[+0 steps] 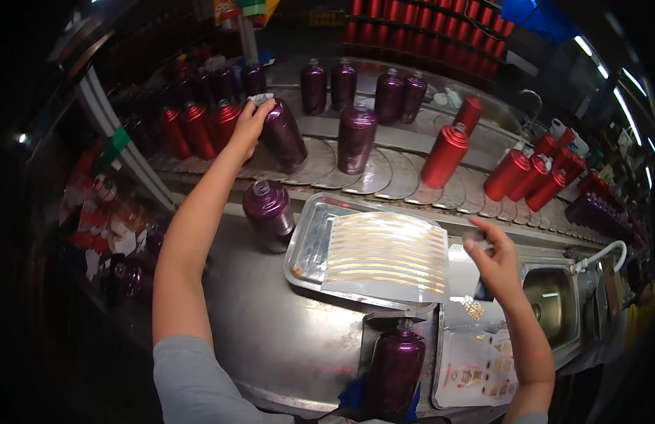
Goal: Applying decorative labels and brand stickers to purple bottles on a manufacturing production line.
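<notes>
Left hand (250, 128): grip clamped on the top of a purple bottle (286, 138) standing on the plate conveyor (320, 168); white tissue (261, 98) beside its neck; right hand (500, 260) near metal tray (310, 246); its blurred grip cannot be judged.

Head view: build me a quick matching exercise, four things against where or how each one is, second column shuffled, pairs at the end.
Things:
1. left hand
2. gold-striped sheet
3. metal sink basin
4. right hand

Places and states:
A. to the right of the right hand and lower in the picture
B. lying across the steel tray
C. raised, touching no bottle
D. at the top of a purple bottle

Pairs: 1-D, 2-B, 3-A, 4-C
</notes>
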